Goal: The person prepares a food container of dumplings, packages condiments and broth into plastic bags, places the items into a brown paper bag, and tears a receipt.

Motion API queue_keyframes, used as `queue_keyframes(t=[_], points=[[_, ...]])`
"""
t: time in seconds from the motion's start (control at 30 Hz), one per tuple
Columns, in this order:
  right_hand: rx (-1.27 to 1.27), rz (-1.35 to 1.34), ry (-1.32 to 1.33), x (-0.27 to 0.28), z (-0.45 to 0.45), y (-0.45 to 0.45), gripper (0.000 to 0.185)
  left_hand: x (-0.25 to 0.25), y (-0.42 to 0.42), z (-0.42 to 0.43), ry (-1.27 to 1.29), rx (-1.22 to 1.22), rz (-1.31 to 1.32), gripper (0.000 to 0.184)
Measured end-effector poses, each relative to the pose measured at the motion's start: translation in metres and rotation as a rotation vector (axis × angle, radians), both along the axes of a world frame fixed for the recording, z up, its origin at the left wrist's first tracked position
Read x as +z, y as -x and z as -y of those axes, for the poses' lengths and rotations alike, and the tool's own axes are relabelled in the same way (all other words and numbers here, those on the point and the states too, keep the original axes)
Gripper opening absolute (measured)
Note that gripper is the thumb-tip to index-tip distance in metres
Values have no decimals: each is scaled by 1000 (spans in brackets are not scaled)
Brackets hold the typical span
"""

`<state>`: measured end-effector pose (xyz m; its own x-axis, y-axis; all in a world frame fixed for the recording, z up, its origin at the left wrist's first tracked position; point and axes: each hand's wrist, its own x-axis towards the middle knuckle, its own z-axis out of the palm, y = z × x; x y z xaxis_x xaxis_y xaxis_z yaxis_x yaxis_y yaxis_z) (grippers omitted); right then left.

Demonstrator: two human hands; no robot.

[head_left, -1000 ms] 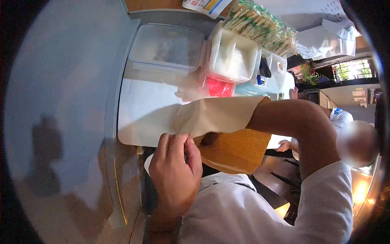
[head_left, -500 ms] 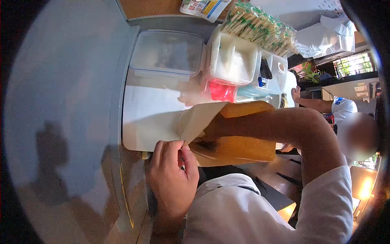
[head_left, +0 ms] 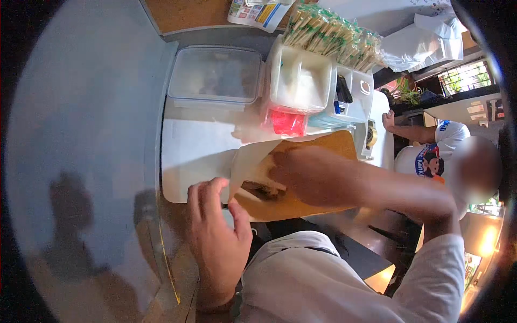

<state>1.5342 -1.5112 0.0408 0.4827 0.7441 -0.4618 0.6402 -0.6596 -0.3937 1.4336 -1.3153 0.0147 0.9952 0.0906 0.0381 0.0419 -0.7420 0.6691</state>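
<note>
A brown paper bag (head_left: pixel 328 142) lies across the near edge of the white table, its mouth facing left and partly spread. My left hand (head_left: pixel 218 231) is beside the mouth, thumb and fingers apart, with nothing between them. Across the bag reaches my right arm, with my right hand (head_left: pixel 296 169) at the mouth. That hand is smeared by motion and its fingers are partly hidden, so its grip does not show. A dark hollow shows inside the bag below it.
Behind the bag stand a lidded clear container (head_left: pixel 215 75), a white divided bin (head_left: pixel 301 78), a red packet (head_left: pixel 288 123) and a tape roll (head_left: pixel 371 134). Wrapped chopsticks (head_left: pixel 328 37) lie farther back. Another person (head_left: pixel 425 156) stands at right, a hand on the table.
My left hand has let go of the bag's edge and its fingers have spread. My right hand has drawn out of the bag's mouth, and the bag has shifted slightly left.
</note>
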Motion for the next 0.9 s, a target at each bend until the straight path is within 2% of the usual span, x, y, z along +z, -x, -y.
queue_keyframes(t=[0.03,0.1,0.13,0.2,0.27,0.3,0.4,0.43,0.53,0.67,0.8,0.87,0.9], points=[[-36,25,-95,23,16,13,23,2,-3,-1,-98,-48,25,35],[-89,144,-259,54,44,43,23,10,-14,7,-129,-97,59,36],[-112,239,-235,56,52,63,27,14,-23,12,-145,-126,78,36],[-147,380,-211,47,71,87,30,21,-45,26,-227,-171,-4,26],[-171,468,-216,-3,93,97,26,25,-67,40,-307,-220,-91,20],[-203,462,-298,-14,99,96,18,18,-75,45,-371,-223,-40,20],[-169,472,-265,-5,125,98,14,26,-80,48,-424,-199,29,17],[-174,467,-327,0,130,100,12,31,-77,50,-410,-170,43,19],[-167,443,-287,10,153,112,11,58,-58,57,-451,-120,-88,19],[-172,484,-291,-6,175,112,11,31,-37,64,-419,-113,-76,19],[-245,516,-473,-1,179,121,30,28,-31,71,-307,-92,-118,19],[-580,503,-664,-2,192,137,58,34,-23,68,-166,-32,-132,17],[-750,475,-786,-15,204,146,80,37,-19,65,-92,-8,-132,17]])
